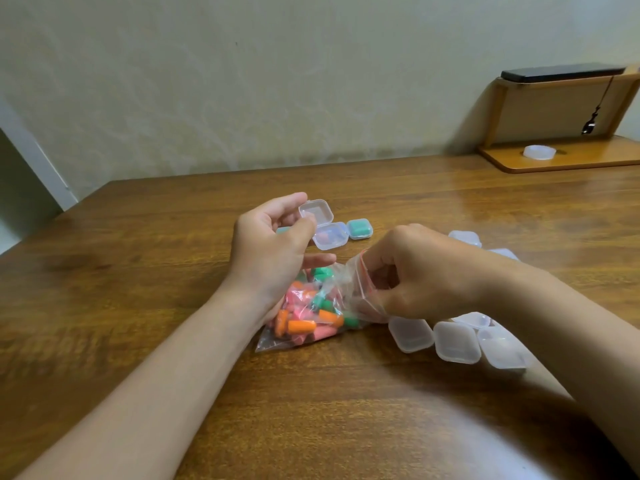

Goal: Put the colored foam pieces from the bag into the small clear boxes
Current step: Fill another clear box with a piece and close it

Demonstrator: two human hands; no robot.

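A clear zip bag (311,317) with orange, pink and green foam pieces lies on the wooden table (138,271). My right hand (422,271) pinches the bag's red-edged mouth, fingers partly inside. My left hand (273,244) holds an open small clear box (323,225), its lid up and pale pink pieces in its base. Beside it sits a closed box with green pieces (359,229). Several closed clear boxes (457,341) lie under my right wrist, and more closed boxes (465,237) sit beyond my right hand.
A wooden shelf stand (554,157) stands at the back right with a dark phone (561,72) on top and a white round lid (539,152) on its base. The wall runs close behind the table's far edge.
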